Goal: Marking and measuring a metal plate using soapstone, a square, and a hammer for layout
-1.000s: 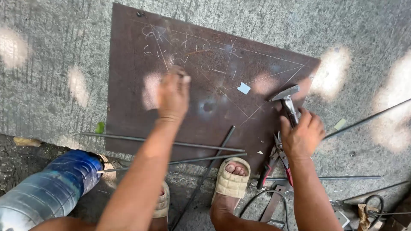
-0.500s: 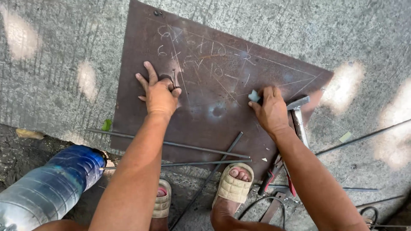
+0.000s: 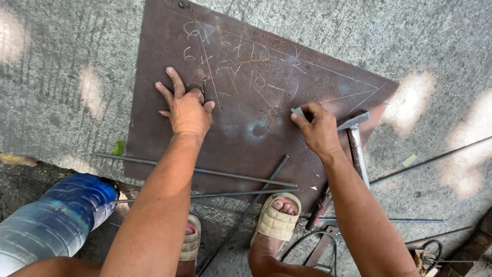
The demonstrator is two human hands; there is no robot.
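A brown steel sheet (image 3: 256,61) lies on the concrete, covered with chalk lines and scribbles. My left hand (image 3: 185,105) rests on it, fingers spread, pinning a small dark pin-like piece (image 3: 204,88) upright between thumb and forefinger. My right hand (image 3: 319,128) pinches a small pale chalk piece (image 3: 297,111) against the sheet near a dull round mark. A hammer (image 3: 356,143) lies on the sheet's right corner, just beside my right wrist.
Thin steel rods (image 3: 205,172) cross the sheet's near edge by my two sandalled feet (image 3: 277,220). A big blue water bottle (image 3: 51,223) lies at lower left. More rods (image 3: 430,159), pliers with red handles (image 3: 318,208) and cables lie at the right.
My right hand put the hammer down on the sheet and picked up the chalk piece. My left hand went from a loose grip to flat on the sheet. The view moved closer.
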